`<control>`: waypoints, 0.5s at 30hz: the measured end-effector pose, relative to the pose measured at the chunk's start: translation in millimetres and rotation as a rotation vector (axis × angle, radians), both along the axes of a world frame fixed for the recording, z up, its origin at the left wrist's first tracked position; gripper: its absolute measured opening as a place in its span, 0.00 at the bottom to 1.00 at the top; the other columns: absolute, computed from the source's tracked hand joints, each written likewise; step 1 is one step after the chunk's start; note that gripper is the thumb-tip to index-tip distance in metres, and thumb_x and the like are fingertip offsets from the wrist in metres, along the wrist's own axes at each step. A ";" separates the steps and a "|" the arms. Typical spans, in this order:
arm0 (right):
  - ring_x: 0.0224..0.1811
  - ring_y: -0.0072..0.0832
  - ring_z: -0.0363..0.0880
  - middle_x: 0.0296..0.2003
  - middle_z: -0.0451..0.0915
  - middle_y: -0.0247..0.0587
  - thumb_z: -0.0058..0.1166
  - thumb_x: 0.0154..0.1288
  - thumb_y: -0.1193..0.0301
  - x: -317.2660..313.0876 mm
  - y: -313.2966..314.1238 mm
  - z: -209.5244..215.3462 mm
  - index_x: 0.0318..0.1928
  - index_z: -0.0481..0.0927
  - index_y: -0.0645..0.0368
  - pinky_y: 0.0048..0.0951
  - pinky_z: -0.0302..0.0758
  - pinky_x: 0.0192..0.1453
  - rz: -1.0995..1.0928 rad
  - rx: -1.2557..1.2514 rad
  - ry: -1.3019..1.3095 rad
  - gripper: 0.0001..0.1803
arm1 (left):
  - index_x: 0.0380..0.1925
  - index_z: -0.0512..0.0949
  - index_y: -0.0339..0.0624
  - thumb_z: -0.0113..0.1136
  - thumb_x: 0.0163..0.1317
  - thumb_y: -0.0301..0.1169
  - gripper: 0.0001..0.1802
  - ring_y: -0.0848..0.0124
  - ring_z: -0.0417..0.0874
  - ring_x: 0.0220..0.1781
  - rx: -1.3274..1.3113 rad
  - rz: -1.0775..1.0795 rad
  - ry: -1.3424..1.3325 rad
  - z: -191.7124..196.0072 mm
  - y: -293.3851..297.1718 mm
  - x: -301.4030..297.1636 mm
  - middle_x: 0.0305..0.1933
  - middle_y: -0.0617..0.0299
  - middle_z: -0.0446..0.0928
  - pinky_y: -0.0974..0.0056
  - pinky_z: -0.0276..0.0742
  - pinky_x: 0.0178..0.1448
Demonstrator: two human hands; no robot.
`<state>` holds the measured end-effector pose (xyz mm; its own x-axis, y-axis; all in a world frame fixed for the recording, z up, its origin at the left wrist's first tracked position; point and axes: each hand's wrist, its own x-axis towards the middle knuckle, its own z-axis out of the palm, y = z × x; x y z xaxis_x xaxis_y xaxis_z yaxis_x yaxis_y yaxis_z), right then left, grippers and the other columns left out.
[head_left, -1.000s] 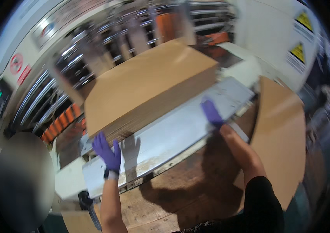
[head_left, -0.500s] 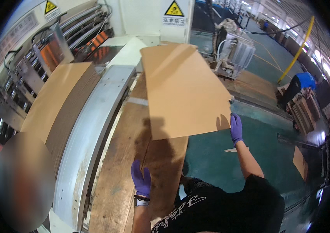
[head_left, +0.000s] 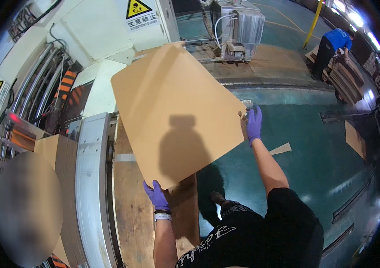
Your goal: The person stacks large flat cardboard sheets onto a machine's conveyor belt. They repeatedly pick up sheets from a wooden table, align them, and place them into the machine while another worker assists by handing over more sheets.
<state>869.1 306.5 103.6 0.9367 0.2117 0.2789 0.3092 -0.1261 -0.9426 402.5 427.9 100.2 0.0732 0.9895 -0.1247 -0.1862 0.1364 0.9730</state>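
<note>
A large tan cardboard sheet (head_left: 185,116) lies slantwise before me, its right edge notched and my shadow across it; whether others lie beneath cannot be made out. At its near corner is my left hand (head_left: 156,196), in a purple glove, thumb and fingers apart, touching the edge. My right hand (head_left: 254,125), gloved alike, stands upright against the right edge beside the notches, fingers stretched out. Both hands look open, pressed to the cardboard rather than wrapped round it. Under the sheet's near end runs a brown wooden board (head_left: 129,201).
Left of the board runs a grey metal rail (head_left: 92,178), with a cardboard stack (head_left: 67,178) and a rollered machine (head_left: 33,85) beyond. A cardboard scrap (head_left: 281,148) lies on the green floor. Far right, a person in blue (head_left: 333,47) bends over stacked cardboard (head_left: 344,80).
My left hand has moved up to the sheet's near corner, which it was apart from before. The sheet has turned, its near corner now toward me. My view has swung right.
</note>
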 end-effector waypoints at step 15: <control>0.56 0.30 0.75 0.59 0.73 0.42 0.47 0.61 0.35 126.7 73.8 30.5 0.66 0.68 0.55 0.37 0.72 0.58 0.826 -0.516 0.709 0.43 | 0.59 0.67 0.37 0.57 0.66 0.44 0.28 0.68 0.76 0.57 -0.426 -0.312 -0.098 35.9 120.8 25.3 0.57 0.56 0.74 0.63 0.73 0.60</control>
<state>995.7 380.3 134.1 0.3768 0.7546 -0.5372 -0.0920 -0.5466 -0.8323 427.8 548.6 136.1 0.3875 0.7819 -0.4883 -0.1606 0.5789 0.7995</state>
